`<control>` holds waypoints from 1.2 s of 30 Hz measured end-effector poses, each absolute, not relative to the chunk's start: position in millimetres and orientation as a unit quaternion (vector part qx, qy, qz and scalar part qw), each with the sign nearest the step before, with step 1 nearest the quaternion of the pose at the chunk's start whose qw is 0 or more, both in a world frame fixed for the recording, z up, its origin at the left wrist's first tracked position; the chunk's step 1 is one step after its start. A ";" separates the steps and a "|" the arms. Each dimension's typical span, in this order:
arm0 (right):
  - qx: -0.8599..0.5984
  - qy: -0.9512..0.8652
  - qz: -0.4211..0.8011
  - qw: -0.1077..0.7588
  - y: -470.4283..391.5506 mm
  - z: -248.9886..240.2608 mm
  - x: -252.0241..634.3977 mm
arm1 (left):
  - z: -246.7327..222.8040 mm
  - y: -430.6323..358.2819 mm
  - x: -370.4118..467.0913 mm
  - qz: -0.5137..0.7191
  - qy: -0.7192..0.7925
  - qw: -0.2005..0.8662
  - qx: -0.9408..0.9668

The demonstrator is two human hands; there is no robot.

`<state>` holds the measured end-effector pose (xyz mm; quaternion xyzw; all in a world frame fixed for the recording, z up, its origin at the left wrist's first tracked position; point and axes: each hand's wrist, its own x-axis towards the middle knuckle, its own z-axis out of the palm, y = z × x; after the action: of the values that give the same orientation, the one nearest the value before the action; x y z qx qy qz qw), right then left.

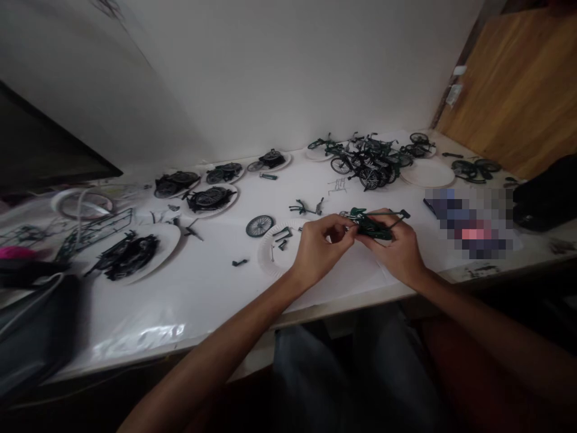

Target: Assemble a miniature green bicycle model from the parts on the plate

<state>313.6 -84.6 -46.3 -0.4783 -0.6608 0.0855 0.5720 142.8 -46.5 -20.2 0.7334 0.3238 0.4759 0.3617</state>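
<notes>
Dark green toy bicycle frame [376,224] is held in front of me over the table's front part. My right hand [399,246] is wrapped round its right part from below. My left hand [322,243] pinches at the left end of the frame, thumb and forefinger together; any small part between them is hidden. Left of my hands lies a paper plate [267,260] with small dark green parts [282,236]. A loose spoked wheel [260,225] rests at that plate's upper left, and a handlebar-like part [306,207] lies behind it.
Several toy bicycles [369,159] are heaped at the back. Paper plates [174,243] with black parts stand at the left and back left. An unused-looking plate [428,173] sits at the back right. A dark bag [547,195] is at the right, a wooden board [518,84] behind it.
</notes>
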 end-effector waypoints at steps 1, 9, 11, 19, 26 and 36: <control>-0.474 -0.661 0.083 0.575 -84.9 -45.7 313.6 | -20.0 -46.5 142.8 0.475 0.326 0.372 0.728; -0.494 -0.632 0.096 0.589 -87.1 -46.0 314.4 | -21.0 -43.5 138.4 0.461 0.318 0.465 0.685; -0.497 -0.618 0.105 0.600 -87.3 -48.1 314.3 | -21.4 -42.5 137.2 0.458 0.317 0.476 0.680; -0.501 -0.601 0.129 0.609 -86.4 -50.3 314.9 | -17.3 -42.3 136.3 0.448 0.319 0.484 0.681; -0.489 -0.604 0.130 0.616 -87.1 -50.3 315.4 | -17.4 -40.2 136.7 0.447 0.321 0.479 0.684; -0.505 -0.573 0.162 0.625 -83.5 -56.4 315.9 | -21.2 -41.1 129.8 0.473 0.282 0.205 0.809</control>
<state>315.9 -83.5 -56.4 -0.5047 -0.5726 0.1623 0.6253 129.8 -41.1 -21.2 0.8093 0.2816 0.4732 0.2047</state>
